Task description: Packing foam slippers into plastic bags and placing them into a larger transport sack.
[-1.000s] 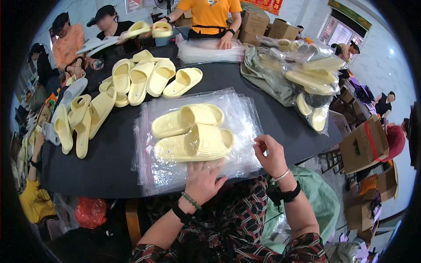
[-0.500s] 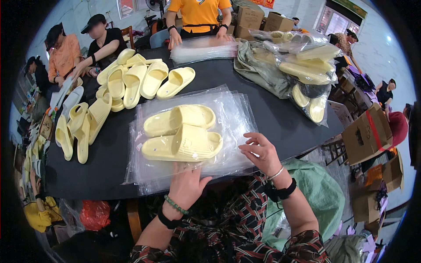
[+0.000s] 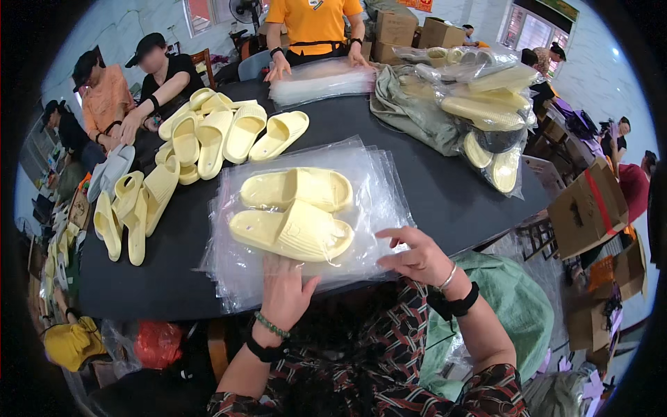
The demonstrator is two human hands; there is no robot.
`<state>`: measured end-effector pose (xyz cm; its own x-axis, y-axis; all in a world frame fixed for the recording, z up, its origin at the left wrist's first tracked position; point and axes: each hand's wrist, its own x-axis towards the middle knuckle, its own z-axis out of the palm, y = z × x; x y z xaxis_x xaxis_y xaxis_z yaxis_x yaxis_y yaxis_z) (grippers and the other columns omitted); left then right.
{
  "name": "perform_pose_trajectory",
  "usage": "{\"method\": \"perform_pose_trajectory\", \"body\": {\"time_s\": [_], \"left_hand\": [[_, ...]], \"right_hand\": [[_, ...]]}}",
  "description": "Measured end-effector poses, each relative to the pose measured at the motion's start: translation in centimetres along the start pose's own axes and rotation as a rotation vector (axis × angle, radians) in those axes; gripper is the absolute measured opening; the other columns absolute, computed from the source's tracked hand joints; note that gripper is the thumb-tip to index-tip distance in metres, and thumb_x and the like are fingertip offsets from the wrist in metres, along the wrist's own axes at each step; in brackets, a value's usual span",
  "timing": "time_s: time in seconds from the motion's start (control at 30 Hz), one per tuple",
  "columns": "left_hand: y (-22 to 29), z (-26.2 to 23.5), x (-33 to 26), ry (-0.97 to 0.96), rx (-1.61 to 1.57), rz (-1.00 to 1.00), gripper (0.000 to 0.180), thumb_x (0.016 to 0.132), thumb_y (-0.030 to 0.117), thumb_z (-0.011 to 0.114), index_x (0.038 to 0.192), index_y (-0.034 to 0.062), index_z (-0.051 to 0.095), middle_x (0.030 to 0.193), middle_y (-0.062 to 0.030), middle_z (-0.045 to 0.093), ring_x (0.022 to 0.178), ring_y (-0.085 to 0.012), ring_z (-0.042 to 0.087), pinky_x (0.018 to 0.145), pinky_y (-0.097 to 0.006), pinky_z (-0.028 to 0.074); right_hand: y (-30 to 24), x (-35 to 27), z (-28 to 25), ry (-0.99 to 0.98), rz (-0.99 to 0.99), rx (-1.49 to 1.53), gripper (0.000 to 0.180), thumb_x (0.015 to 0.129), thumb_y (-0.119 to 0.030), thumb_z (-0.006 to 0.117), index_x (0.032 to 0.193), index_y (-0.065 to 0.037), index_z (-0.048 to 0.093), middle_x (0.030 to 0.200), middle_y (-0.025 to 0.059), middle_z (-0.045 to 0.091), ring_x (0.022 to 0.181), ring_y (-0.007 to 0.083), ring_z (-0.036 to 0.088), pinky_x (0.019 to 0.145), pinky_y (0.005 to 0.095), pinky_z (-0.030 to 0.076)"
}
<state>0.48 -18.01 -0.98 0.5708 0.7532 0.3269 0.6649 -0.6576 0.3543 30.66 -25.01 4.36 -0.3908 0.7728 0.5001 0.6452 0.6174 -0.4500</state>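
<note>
A pair of pale yellow slippers lies side by side on a stack of clear plastic bags (image 3: 229, 278), toes to the right; glossy clear film shows over the near slipper's toe. They are the far slipper (image 3: 271, 189) and the near slipper (image 3: 288, 229). My left hand (image 3: 285, 295) lies flat at the near slipper's lower edge, fingers stretched forward, thumb apart, fingertips partly hidden. By the right edge of the bags, my right hand (image 3: 415, 258) hovers with bent fingers apart. I see nothing held in it.
More yellow slippers (image 3: 212, 135) crowd the black table's (image 3: 160, 285) left side. Bagged slippers (image 3: 490, 115) are piled at the far right. Across the table, a person in orange (image 3: 316, 28) rests both hands by more clear bags (image 3: 323, 85). A green sack (image 3: 497, 313) stands at my right.
The slippers have shifted slightly right, and the near one is now more tilted. My right hand's fingers have spread and straightened somewhat. My left hand stays by the near slipper.
</note>
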Motion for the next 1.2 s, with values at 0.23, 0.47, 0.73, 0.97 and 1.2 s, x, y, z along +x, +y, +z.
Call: {"method": "perform_pose_trajectory", "body": {"time_s": [0.23,0.47,0.73,0.97,1.2], "left_hand": [[0.1,-1.7,-2.7,-0.042,-0.025,0.05,0.049,0.088,0.026,0.068,0.122,-0.0067,0.056,0.123,-0.028,0.054,0.118,-0.0471,0.048,0.105,-0.056,0.035],[-0.3,-1.4,-3.0,-0.066,-0.106,0.02,0.048,0.091,0.03,0.065,0.121,-0.006,0.057,0.12,-0.0282,0.056,0.11,-0.0467,0.053,0.096,-0.051,0.043],[-0.8,-1.2,-3.3,-0.054,-0.082,0.007,0.051,0.091,0.035,0.064,0.122,-0.0047,0.057,0.12,-0.0269,0.057,0.109,-0.045,0.054,0.096,-0.052,0.043],[-0.1,-1.1,-3.8,0.033,0.121,0.088,0.048,0.09,0.032,0.066,0.121,-0.0035,0.059,0.122,-0.0268,0.057,0.118,-0.0487,0.052,0.102,-0.054,0.04],[3.1,-3.4,-6.6,0.262,-0.115,0.323,0.026,0.082,0.01,0.07,0.106,0.0022,0.068,0.108,-0.0173,0.067,0.096,-0.0314,0.068,0.081,-0.042,0.055]], "right_hand": [[4.3,3.6,-3.9,-0.04,0.578,0.554,0.026,0.097,-0.023,0.062,0.107,0.0,0.07,0.1,0.0083,0.071,0.085,0.0132,0.069,0.07,0.0257,0.054],[12.4,8.3,-0.5,-0.047,0.91,0.196,0.032,0.09,-0.02,0.066,0.11,0.005,0.06,0.09,0.011,0.07,0.063,0.0163,0.069,0.056,0.0266,0.055],[14.9,11.6,1.4,-0.17,0.872,0.071,0.027,0.085,-0.023,0.072,0.094,0.002,0.068,0.073,0.0088,0.07,0.059,0.0152,0.068,0.056,0.0295,0.055],[16.2,14.1,1.9,0.095,0.798,0.147,0.02,0.088,-0.017,0.069,0.092,0.002,0.068,0.079,0.0101,0.072,0.058,0.0162,0.069,0.054,0.029,0.053],[17.0,15.9,3.2,0.072,0.931,0.377,0.019,0.092,-0.016,0.063,0.1,0.002,0.063,0.08,0.0098,0.073,0.058,0.0168,0.068,0.048,0.0292,0.052]]}}
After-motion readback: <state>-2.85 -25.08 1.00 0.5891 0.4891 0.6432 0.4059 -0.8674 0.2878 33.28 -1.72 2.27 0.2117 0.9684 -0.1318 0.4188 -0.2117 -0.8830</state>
